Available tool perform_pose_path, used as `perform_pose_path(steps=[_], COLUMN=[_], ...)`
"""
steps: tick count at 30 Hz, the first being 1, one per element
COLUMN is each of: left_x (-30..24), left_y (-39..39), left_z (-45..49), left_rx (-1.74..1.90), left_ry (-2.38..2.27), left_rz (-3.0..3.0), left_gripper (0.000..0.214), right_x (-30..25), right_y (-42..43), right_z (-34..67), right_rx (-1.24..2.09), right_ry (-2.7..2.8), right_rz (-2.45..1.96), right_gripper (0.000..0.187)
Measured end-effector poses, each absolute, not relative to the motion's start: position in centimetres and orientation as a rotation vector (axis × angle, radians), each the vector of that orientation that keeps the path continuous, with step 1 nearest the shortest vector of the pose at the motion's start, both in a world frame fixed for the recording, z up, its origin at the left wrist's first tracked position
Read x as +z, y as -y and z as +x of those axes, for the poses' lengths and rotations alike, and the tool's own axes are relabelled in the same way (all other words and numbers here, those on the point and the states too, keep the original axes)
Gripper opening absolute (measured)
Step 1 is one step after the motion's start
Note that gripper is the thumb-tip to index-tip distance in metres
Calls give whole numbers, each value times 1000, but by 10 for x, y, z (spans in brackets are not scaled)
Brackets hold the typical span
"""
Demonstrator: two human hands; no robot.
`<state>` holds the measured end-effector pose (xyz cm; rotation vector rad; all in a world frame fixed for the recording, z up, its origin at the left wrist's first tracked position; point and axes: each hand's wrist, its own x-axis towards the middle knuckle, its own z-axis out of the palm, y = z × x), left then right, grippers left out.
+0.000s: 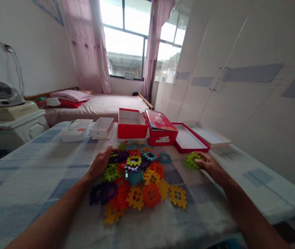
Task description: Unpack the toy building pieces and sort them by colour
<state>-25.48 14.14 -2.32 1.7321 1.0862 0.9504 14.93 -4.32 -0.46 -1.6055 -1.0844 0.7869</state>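
Observation:
A heap of colourful plastic interlocking tiles point(135, 176) with notched edges lies on the cloth-covered table, in orange, yellow, purple, teal and green. Against the heap's left side rests my left hand point(102, 160), its fingers stretched towards purple and green tiles; the fingertips are partly hidden. To the right of the heap, my right hand point(211, 166) grips a green interlocking tile point(193, 160) between thumb and fingers, at or just above the cloth. More green shows under it, but I cannot tell whether that is a second tile. One yellow tile point(178, 196) lies at the heap's front right.
Behind the heap stand an open red box point(133, 130), a closed-looking red box point(163, 136), a shallow red lid point(190, 140) and a pale tray point(209, 133). Two white boxes, one open point(102, 128), stand at the back left. Beyond are a bed and wardrobe.

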Motion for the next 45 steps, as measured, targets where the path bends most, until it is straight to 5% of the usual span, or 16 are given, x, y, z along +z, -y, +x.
perform_pose_path(steps=[11,24,31,45], left_x=[-21,-33,-32,-29], left_y=[-140,-147,-149,-150], left_z=[-255,-254,-252,-250], left_rx=[1016,1054,1160,1235], left_ry=[-1312,-1106,-1046,-1274], left_rz=[1853,1802,1653,1718], left_gripper=[90,73,73,41], right_x=[-22,49,35,33], right_y=[53,-34,-134,-154], right_z=[164,16,-70,-75], right_rx=[-166,251,230,129], right_ry=[1126,1907,2357,2398], right_rz=[-1991,-1604,-1566,-1689], right_gripper=[39,31,43,43])
